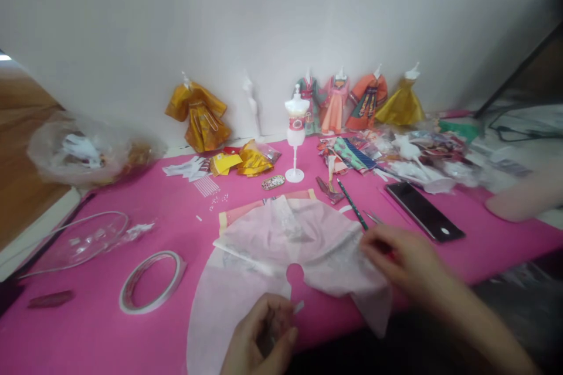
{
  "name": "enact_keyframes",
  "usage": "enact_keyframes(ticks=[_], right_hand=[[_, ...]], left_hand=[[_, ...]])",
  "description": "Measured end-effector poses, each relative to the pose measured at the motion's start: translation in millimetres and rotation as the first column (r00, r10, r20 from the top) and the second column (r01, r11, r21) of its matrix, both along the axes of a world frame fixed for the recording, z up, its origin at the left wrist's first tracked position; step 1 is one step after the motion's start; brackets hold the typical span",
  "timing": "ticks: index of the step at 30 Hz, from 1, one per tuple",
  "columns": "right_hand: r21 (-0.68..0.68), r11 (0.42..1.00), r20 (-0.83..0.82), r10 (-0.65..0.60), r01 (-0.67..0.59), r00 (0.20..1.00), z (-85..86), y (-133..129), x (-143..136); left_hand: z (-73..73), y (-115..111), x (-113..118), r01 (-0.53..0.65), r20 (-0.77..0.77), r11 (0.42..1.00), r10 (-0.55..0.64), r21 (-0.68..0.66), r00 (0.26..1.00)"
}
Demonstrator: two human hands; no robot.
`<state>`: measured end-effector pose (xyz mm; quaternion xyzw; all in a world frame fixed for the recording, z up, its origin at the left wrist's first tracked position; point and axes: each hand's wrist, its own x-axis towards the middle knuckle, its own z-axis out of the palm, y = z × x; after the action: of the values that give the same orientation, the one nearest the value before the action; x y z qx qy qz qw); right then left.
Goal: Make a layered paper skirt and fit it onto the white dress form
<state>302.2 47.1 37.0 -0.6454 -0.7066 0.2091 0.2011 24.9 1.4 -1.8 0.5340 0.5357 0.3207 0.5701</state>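
Observation:
A pale pink, thin piece of doll-clothes fabric [246,287] with a rounded hole lies spread at the table's near side. My right hand [402,261] has its fingers closed at the fabric's right edge, where a corner hangs down. Red shows between those fingers, and thin metal tips [373,217] lie just beyond them. Over the lower part of the fabric, my left hand [264,337] is curled, with a small white strip [299,307] by its fingertip. What its fingers grip is hidden. Under the fabric's far edge shows a peach piece with yellow ends [240,214].
Behind stand a white doll stand [295,140] and several dressed doll forms by the wall. A tape roll [178,272] lies left; a pencil [352,202] and phone [424,211] lie right. Fabric scraps [426,155] pile at back right. Another person's arm [523,196] rests at right.

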Motion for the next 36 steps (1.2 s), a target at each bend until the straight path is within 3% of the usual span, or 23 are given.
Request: enact_keyframes(ticks=[2,7,18,21,23,24,27,30,36], right_hand=[[-0.073,0.977,-0.213,0.182,-0.202,0.960,4.3,-5.4,-31.1],[-0.035,0.932,-0.332,0.329,-0.360,0.884,3.0,-10.2,-73.4],[-0.016,0.879,-0.301,0.450,-0.476,0.841,-5.9,-8.4,-73.7],[-0.021,0.887,-0.278,0.437,-0.460,0.855,-0.8,1.2,-72.9],[-0.042,0.904,-0.267,0.399,-0.425,0.877,1.3,14.0,-72.3],[-0.067,0.911,-0.259,0.379,-0.408,0.889,1.1,21.7,-72.5],[-0.159,0.909,-0.169,0.358,-0.384,0.918,-6.1,45.3,-76.7],[-0.207,0.896,-0.107,0.378,-0.393,0.919,-20.2,62.4,-84.0],[-0.251,0.873,-0.070,0.414,-0.418,0.908,-38.0,74.0,-89.3]], left_hand=[[0.5,1.9,1.7,0.041,0.027,0.999,-0.041,-0.008,0.999],[4.0,1.9,3.5,0.052,0.047,0.999,-0.051,-0.006,0.998],[4.4,1.1,10.9,0.055,0.055,0.997,-0.057,0.045,0.997],[1.2,-0.3,9.9,-0.040,-0.018,0.989,0.043,0.140,0.999],[-3.8,-0.8,10.5,-0.087,-0.143,0.947,0.137,0.310,0.980],[-6.7,-0.7,11.6,-0.054,-0.218,0.905,0.158,0.421,0.963],[-14.1,1.1,18.0,0.226,-0.442,0.746,0.102,0.626,0.891],[-18.4,3.5,23.1,0.382,-0.590,0.686,0.085,0.619,0.803],[-28.7,4.3,16.8,0.446,-0.681,0.637,0.174,0.629,0.711]])
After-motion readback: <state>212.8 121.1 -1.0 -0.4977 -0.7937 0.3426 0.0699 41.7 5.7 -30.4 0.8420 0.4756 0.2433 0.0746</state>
